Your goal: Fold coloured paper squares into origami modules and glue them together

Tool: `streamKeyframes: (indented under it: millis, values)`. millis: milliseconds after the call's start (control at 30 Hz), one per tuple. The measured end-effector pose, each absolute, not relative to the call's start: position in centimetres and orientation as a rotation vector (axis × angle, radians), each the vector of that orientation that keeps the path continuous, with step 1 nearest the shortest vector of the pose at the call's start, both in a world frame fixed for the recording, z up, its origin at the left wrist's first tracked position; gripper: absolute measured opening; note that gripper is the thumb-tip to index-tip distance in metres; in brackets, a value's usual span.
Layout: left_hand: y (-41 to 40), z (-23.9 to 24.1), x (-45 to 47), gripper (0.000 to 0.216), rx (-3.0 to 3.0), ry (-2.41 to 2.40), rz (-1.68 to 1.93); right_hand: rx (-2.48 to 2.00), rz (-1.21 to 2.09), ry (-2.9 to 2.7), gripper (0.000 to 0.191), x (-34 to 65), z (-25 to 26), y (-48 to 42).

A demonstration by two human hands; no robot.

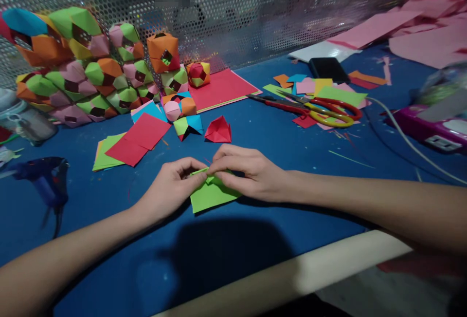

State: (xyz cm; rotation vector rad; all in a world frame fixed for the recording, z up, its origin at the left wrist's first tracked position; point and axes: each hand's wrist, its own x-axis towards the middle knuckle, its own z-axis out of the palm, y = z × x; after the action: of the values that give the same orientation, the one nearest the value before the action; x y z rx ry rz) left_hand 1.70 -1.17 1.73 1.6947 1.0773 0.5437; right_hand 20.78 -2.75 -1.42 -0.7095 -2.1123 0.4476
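Head view | green paper square (210, 197) lies on blue bench (255, 244), near front edge, mid-width | left hand (171, 188) and right hand (251, 173) both pinch its folded top edge | judged light, thin, easily creased; grip at edges.

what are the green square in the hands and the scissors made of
Green square: thin matte paper, it seems; it lies flat and holds sharp folds. Scissors: dull grey blades, probably metal; glossy red and yellow handles, likely plastic.
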Motion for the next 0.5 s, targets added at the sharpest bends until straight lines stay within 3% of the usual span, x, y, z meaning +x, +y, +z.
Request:
streamKeyframes:
  millis: [233, 500]
  values:
    - [-1.43, 1.57, 1.63, 0.017, 1.829, 1.079, 0.566, -0.942, 0.545, -2.078, 0.008, 20.75, -1.09, -2.55]
    - [-1.16, 1.36, 1.53, 0.023, 1.807, 1.051, 0.531, -0.866, 0.504, -2.088, 0.007, 21.16, -1.30, -2.14]
